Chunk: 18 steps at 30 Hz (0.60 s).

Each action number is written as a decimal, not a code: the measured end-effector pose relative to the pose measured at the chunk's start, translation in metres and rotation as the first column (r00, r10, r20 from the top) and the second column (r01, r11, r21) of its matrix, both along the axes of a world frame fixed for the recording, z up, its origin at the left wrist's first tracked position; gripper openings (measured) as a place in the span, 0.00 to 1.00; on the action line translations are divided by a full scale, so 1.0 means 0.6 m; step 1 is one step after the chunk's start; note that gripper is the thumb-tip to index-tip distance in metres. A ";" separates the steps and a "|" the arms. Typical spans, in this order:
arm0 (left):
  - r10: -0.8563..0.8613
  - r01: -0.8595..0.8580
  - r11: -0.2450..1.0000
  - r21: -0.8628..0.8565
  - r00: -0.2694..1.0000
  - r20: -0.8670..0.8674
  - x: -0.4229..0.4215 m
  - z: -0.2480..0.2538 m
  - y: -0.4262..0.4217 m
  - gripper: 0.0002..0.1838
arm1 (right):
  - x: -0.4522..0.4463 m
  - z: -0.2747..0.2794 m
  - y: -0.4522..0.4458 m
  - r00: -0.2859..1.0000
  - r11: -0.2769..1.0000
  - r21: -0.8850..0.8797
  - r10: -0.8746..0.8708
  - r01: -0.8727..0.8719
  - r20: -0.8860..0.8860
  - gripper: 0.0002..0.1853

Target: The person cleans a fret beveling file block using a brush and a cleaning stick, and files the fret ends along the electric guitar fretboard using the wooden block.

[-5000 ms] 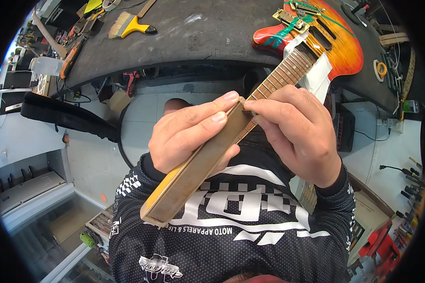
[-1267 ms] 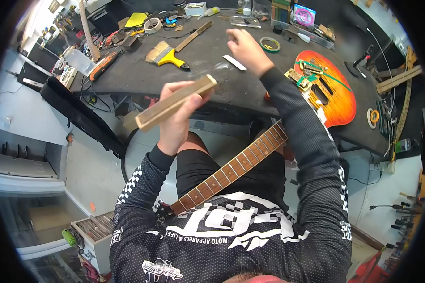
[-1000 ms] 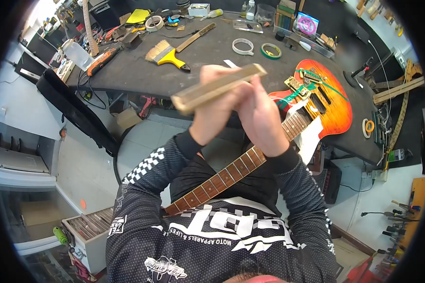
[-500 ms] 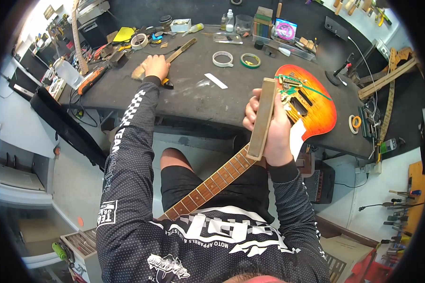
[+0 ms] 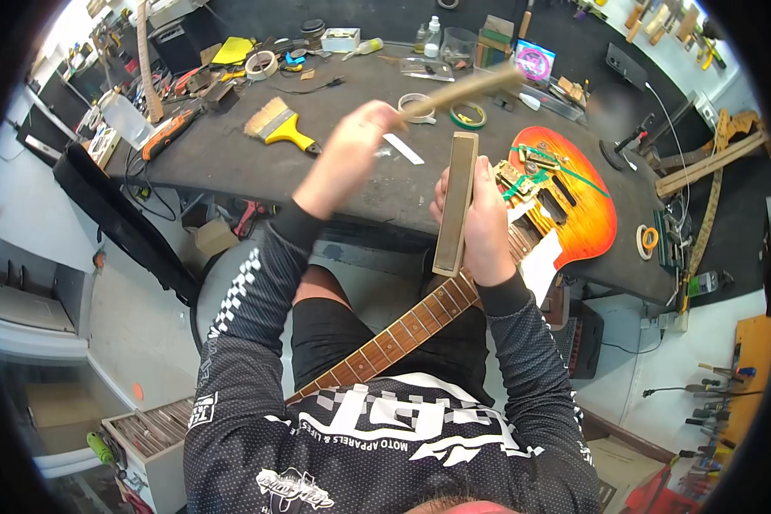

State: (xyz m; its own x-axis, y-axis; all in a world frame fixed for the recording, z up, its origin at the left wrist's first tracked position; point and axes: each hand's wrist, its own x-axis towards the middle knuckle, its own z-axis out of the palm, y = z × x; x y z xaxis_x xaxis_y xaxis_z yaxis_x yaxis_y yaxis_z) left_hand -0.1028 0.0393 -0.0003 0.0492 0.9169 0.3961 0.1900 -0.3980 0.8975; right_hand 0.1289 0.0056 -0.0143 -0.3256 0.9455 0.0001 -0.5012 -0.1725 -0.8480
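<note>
My left hand (image 5: 349,156) is raised over the bench, its fingers closed on one end of a narrow wooden stick (image 5: 467,92), which points right and is blurred. My right hand (image 5: 485,224) grips a long rectangular block (image 5: 457,206) with a grey-brown face and pale edges, held nearly upright. Behind that hand lies an electric guitar with a sunburst body (image 5: 587,201), its body on the bench and its fretted neck (image 5: 385,344) slanting across my lap. Green tape crosses the gold bridge, and white paper (image 5: 540,265) covers part of the body near the neck.
A yellow-handled paintbrush (image 5: 281,128) lies left on the dark bench (image 5: 231,163). Tape rolls (image 5: 415,109), a white strip (image 5: 404,149), a black cable (image 5: 317,86) and bottles (image 5: 433,38) sit farther back. An orange-handled tool (image 5: 173,135) rests near the left edge.
My left hand has risen from the paintbrush and moved right, lifting the wooden stick off the bench. The paintbrush stays behind. My right hand and its block have shifted slightly left.
</note>
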 end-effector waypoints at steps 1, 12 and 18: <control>-0.008 0.007 0.997 0.077 1.000 0.015 0.024 -0.021 -0.012 0.24 | -0.009 0.004 -0.003 1.000 1.000 0.025 -0.016 0.016 0.003 0.21; 0.196 -0.184 0.980 0.077 0.963 -0.184 -0.031 -0.033 -0.074 0.20 | 0.012 -0.001 -0.015 0.993 0.992 0.112 -0.040 0.053 -0.111 0.22; 0.173 -0.150 0.983 0.108 0.953 -0.249 0.005 -0.026 -0.082 0.20 | 0.020 0.045 -0.034 0.989 0.958 0.260 -0.095 0.122 -0.114 0.20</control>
State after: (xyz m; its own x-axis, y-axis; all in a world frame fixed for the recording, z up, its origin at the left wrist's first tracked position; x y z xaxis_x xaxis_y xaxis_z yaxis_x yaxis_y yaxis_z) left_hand -0.0999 -0.0101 -0.0157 0.0137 0.8835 0.4682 0.4772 -0.4172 0.7734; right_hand 0.1412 -0.0147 0.0127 -0.2071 0.9364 0.2833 -0.5884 0.1121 -0.8008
